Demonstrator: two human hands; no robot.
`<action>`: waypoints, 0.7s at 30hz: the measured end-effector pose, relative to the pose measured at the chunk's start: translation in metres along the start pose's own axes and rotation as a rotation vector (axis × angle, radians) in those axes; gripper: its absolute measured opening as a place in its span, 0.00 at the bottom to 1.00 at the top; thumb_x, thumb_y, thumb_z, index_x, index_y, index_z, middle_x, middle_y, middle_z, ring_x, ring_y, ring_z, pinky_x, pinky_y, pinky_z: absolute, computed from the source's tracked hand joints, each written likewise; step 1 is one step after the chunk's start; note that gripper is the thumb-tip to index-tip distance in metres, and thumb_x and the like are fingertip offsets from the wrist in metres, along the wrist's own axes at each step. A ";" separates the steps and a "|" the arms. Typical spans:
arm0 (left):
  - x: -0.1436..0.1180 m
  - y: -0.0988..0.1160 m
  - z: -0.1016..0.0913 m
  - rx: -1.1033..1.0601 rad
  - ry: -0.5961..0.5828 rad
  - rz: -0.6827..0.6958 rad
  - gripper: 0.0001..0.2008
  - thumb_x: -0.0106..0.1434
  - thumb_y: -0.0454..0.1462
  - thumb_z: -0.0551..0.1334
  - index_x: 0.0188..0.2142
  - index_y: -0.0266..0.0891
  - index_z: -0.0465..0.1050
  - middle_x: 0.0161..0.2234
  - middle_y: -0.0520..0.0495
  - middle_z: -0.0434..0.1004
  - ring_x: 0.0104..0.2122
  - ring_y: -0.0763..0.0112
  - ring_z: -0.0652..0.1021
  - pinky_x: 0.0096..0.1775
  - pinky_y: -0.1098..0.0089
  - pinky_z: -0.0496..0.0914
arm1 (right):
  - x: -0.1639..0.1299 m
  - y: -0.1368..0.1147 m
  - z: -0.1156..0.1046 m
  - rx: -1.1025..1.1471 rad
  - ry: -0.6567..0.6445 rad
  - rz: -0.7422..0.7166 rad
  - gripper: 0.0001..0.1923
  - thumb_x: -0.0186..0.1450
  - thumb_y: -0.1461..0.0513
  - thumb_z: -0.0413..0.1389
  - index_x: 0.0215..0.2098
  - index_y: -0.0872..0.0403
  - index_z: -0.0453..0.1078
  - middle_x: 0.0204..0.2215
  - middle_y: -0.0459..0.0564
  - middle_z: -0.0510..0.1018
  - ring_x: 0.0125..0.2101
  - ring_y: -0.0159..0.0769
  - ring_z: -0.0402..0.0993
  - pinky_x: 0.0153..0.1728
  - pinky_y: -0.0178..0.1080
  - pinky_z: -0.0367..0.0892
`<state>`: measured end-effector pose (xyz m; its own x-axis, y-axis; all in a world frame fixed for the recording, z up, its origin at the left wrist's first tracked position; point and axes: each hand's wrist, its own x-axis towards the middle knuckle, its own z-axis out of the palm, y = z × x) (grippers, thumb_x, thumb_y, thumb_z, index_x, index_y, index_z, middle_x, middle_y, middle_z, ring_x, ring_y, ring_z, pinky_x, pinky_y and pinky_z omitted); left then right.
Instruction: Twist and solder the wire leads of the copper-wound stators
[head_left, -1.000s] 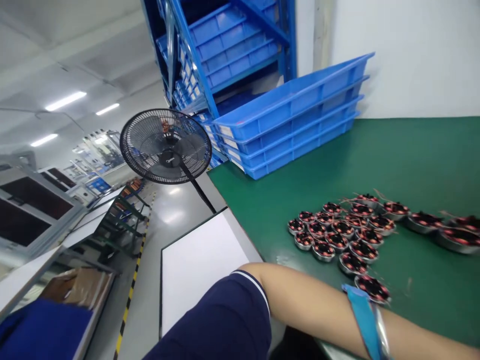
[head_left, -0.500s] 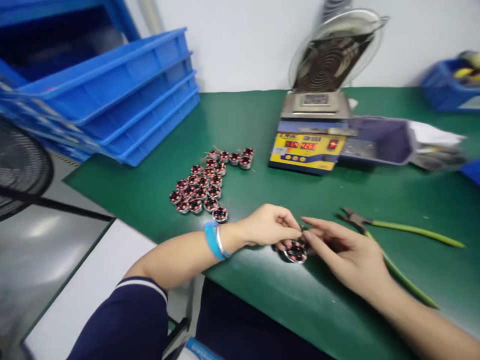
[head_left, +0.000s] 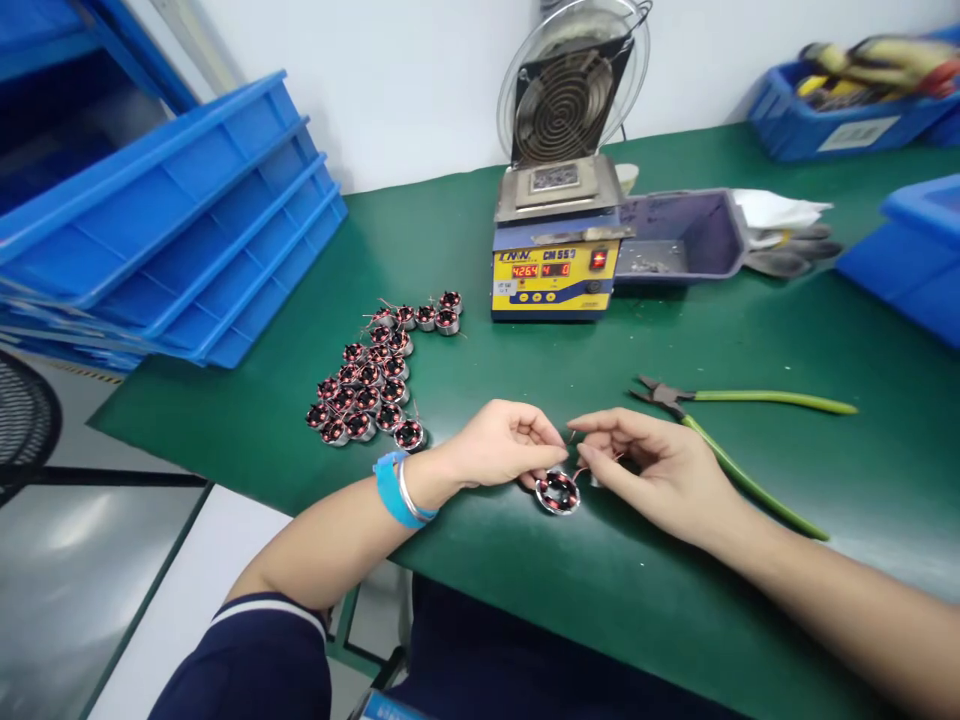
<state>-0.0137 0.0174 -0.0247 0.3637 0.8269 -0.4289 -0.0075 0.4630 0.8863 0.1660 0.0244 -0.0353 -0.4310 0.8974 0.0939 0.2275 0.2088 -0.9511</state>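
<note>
Resting on the green table (head_left: 480, 250), a wound coil (head_left: 558, 491) is pinched by the left hand (head_left: 504, 443) — its thin wire (head_left: 576, 470) is pinched by the right hand (head_left: 651, 466).

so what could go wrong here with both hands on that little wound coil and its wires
The left hand and right hand pinch thin copper leads on the coil; a hard tug could probably snap or kink one. The coil sits close to the bench edge, so a slip might send it off. The cutters lie just beyond the right hand with jaws pointing toward it, and a careless reach could nick a finger.
</note>
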 end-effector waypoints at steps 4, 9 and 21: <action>0.000 -0.003 0.001 0.000 0.015 0.017 0.09 0.50 0.33 0.68 0.26 0.32 0.68 0.16 0.54 0.70 0.16 0.81 0.72 0.18 0.82 0.66 | 0.003 -0.004 -0.002 0.128 -0.040 0.144 0.17 0.55 0.51 0.61 0.33 0.57 0.71 0.20 0.48 0.75 0.19 0.30 0.70 0.20 0.32 0.68; -0.003 0.000 0.002 0.028 0.010 0.020 0.06 0.49 0.29 0.65 0.27 0.31 0.68 0.18 0.55 0.69 0.16 0.84 0.69 0.19 0.82 0.65 | 0.006 -0.007 -0.002 0.160 -0.051 0.176 0.20 0.55 0.48 0.61 0.28 0.57 0.69 0.19 0.48 0.73 0.16 0.27 0.67 0.18 0.30 0.66; -0.004 0.003 0.004 0.101 0.086 0.006 0.05 0.51 0.29 0.62 0.28 0.33 0.66 0.18 0.57 0.67 0.15 0.82 0.68 0.16 0.82 0.58 | 0.000 -0.005 -0.006 -0.002 -0.133 -0.014 0.15 0.65 0.51 0.52 0.29 0.55 0.65 0.19 0.46 0.71 0.18 0.29 0.68 0.19 0.31 0.65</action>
<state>-0.0112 0.0145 -0.0194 0.2827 0.8558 -0.4333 0.0861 0.4272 0.9000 0.1705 0.0257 -0.0285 -0.5460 0.8351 0.0672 0.2219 0.2216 -0.9496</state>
